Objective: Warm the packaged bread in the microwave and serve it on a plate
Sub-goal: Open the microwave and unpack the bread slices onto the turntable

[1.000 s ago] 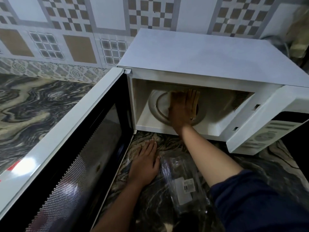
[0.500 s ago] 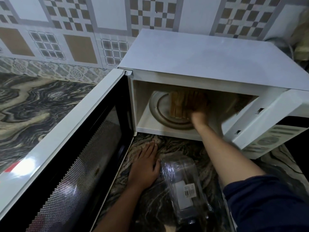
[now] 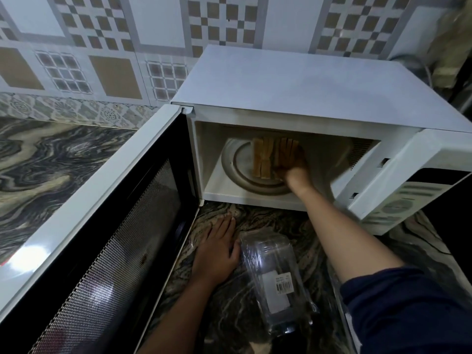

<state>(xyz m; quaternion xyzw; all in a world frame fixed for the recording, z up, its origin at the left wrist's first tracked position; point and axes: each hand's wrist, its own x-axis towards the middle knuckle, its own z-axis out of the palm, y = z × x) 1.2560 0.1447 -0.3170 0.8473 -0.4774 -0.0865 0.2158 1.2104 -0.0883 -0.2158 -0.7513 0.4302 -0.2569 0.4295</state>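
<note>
Door (image 3: 102, 226) swung wide open to the left, and we're looking straight into the white microwave (image 3: 306, 93)! The bread (image 3: 264, 159) is in there, bare slices standing on edge on the round turntable (image 3: 233, 172), roughly at its middle. The right grip (image 3: 293, 167) is deep in the cavity, fingers closed around the right-hand bunch of slices; the left-hand bunch stands free just beside it. It's shadowy in there, so the exact finger hold is hard to read.

Down on the near side, the left grip (image 3: 217, 254) lies flat, palm down and fingers straight, holding nothing, on the marbled tabletop (image 3: 51, 162). Just to its right, touching or very nearly so, lies the clear plastic package (image 3: 273, 277) with its barcode label up. It looks empty.

So where do we stand? Unpacking looks done, and loading is all but done. Plenty to come, by my reckoning: let go of the slices, pull the arm out, swing that door shut, set the control panel (image 3: 398, 203) on the right, warm, then fetch the bread out again. And no serving plate anywhere in view, so that will need finding too.
</note>
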